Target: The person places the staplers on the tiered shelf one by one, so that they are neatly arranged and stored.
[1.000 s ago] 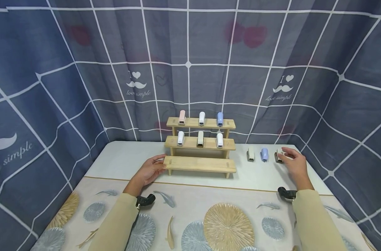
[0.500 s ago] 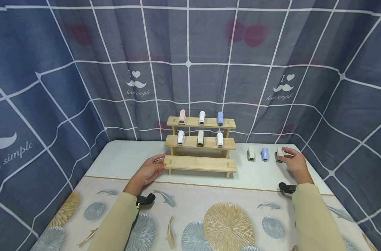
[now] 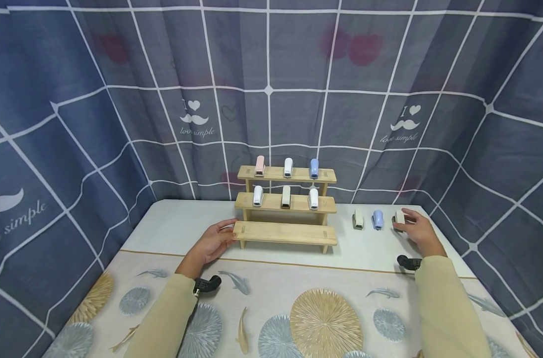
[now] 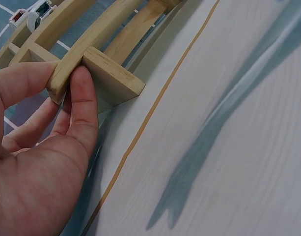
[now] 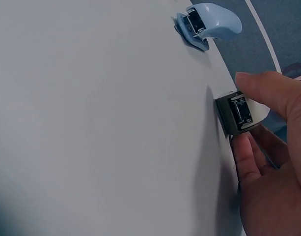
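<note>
Cream stapler point(image 3: 399, 218) is pinched by R hand point(image 3: 421, 232) at R end of surface point(image 3: 164, 219), near blue stapler point(image 3: 377, 219); if swung L too low, latter might be knocked. Btm shelf point(image 3: 284, 233) is gripped by L hand point(image 3: 213, 242); if tugged, upper-tier staplers point(image 3: 286, 197) could be toppled.

Looks like a curtained-off booth; can't tell home, lab or studio. Boxed in by blue-grey gridded curtain point(image 3: 235, 54), 9 o'clock round through 12 to 3, printed with moustaches and "love simple". Fitted with a worktop point(image 3: 177, 214), white toward 12, fish and round motifs toward 6. Dressed mid-view with a tiered wooden stand point(image 3: 284, 233) of small staplers point(image 3: 286, 197), shop-display style.
</note>
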A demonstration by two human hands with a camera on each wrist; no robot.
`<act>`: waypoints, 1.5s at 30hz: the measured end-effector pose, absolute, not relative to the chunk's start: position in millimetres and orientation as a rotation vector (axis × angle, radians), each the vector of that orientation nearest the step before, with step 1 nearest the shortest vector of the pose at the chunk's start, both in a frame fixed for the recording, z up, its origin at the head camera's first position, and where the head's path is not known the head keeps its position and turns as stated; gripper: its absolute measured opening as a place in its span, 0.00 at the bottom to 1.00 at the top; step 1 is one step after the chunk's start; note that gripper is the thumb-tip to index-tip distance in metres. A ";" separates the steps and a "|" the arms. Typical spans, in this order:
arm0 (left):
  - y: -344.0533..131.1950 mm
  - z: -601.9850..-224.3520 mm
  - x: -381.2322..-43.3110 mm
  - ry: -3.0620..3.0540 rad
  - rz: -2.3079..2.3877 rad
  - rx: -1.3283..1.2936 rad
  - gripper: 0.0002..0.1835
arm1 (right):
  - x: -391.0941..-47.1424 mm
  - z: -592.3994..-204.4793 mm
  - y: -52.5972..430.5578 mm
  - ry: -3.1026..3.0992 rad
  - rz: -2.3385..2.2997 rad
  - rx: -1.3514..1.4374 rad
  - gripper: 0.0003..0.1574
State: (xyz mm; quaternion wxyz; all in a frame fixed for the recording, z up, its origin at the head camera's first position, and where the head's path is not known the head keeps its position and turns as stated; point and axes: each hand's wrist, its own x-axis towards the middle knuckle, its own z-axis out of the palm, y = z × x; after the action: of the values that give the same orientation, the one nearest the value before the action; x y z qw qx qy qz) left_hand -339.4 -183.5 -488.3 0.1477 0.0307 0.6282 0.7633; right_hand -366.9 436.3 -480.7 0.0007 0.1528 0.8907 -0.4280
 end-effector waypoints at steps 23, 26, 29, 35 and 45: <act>-184.6 -488.7 -339.5 1.808 2.200 0.088 0.37 | -367.4 -477.5 443.1 2.705 -1.355 0.378 0.60; -184.6 -488.6 -339.4 1.809 2.199 0.075 0.37 | -368.4 -478.5 444.1 2.704 -1.341 0.398 0.62; -184.0 -488.6 -339.4 1.815 2.195 0.066 0.36 | -367.4 -478.9 443.5 2.716 -1.352 0.401 0.63; -184.6 -489.5 -340.3 1.822 2.195 0.081 0.36 | -369.8 -481.4 443.4 2.764 -1.337 0.382 0.64; -185.5 -491.2 -339.8 1.809 2.198 0.099 0.36 | -368.3 -481.2 438.9 2.783 -1.303 0.441 0.60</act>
State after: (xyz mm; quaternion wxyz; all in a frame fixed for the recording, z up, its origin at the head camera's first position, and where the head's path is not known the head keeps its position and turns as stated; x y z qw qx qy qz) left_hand -339.8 -185.5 -491.2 0.1461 0.0345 0.6283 0.7634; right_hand -368.3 438.9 -481.2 0.0186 0.1421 0.8963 -0.4197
